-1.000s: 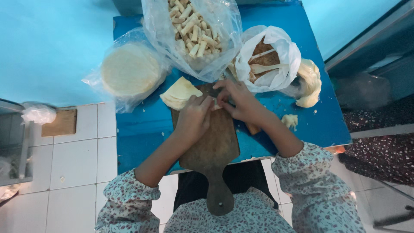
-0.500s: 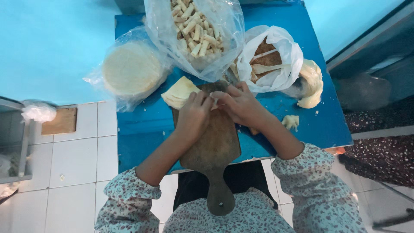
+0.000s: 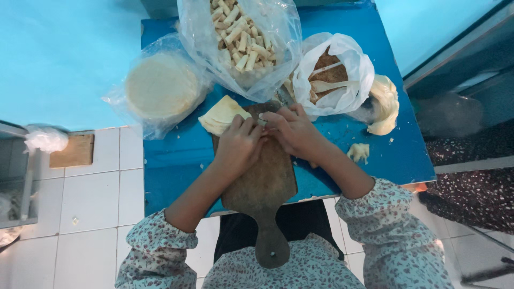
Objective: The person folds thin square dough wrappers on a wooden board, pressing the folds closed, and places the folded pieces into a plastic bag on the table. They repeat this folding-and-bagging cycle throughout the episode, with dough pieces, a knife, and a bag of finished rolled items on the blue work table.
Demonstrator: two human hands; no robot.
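Blue table (image 3: 176, 160) over white floor tiles, crowded with a clear bag of rolled sticks (image 3: 243, 37), a bag of round wrappers (image 3: 160, 85), a white bag of brown filling (image 3: 332, 75). Wooden board (image 3: 262, 187) hanging over the near edge. Since a second ago, left hand (image 3: 238, 144) and right hand (image 3: 292, 131) drawn tighter together, fingers curled shut round a small pale roll (image 3: 262, 122) at the board's far end. Cut wrappers (image 3: 219, 114) just beside.

Floral-print sleeves, gathered cuffs pushed up forearms; bare hands.
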